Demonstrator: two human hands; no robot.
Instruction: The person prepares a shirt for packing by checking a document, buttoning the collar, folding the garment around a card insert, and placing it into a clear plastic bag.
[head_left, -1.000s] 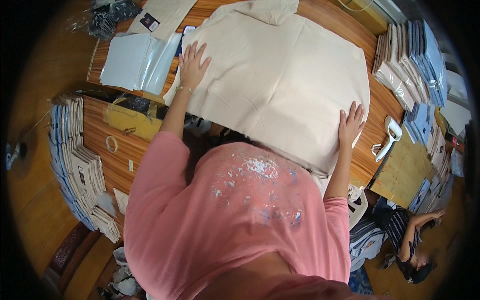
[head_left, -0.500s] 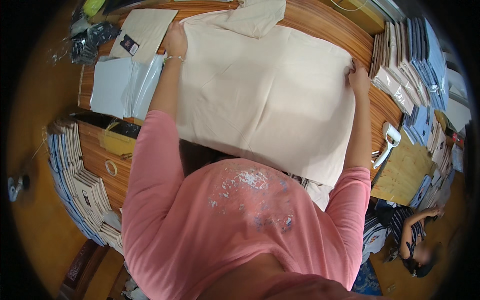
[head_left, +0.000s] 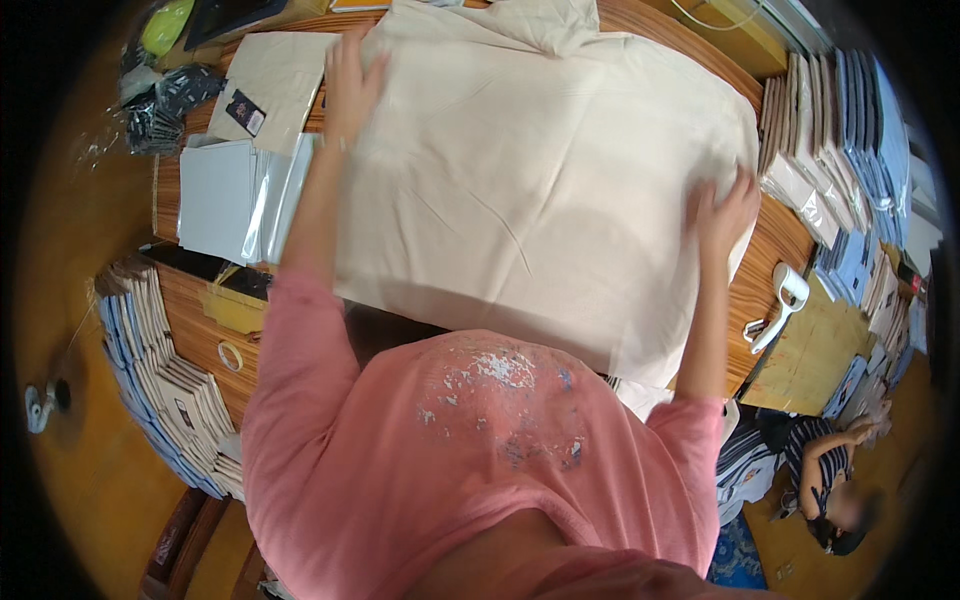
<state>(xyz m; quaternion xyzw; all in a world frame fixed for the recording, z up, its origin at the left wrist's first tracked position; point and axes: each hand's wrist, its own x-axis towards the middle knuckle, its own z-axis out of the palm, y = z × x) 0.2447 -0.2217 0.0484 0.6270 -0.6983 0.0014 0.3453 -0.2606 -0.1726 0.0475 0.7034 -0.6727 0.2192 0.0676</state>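
Note:
A large cream garment [head_left: 540, 180] lies spread flat across a wooden table [head_left: 775, 240]. My left hand [head_left: 350, 75] rests flat on its far left edge, fingers apart. Flat on the cloth near its right edge lies my right hand [head_left: 722, 212], fingers spread. Neither hand grips the cloth. My pink-sleeved arms and pink shirt fill the lower half of the view and hide the near edge of the garment.
Clear plastic bags [head_left: 235, 195] and a folded cream garment with a dark tag [head_left: 265, 80] lie left. Stacks of packed garments line the right [head_left: 850, 150] and lower left [head_left: 160, 390]. A white tagging tool [head_left: 780, 300], a tape roll [head_left: 231, 355], and a seated person [head_left: 830, 470] are nearby.
Both hands slid outward and away across the cloth over the last second, then my right hand drew back toward me along the right edge. The garment lies smoother.

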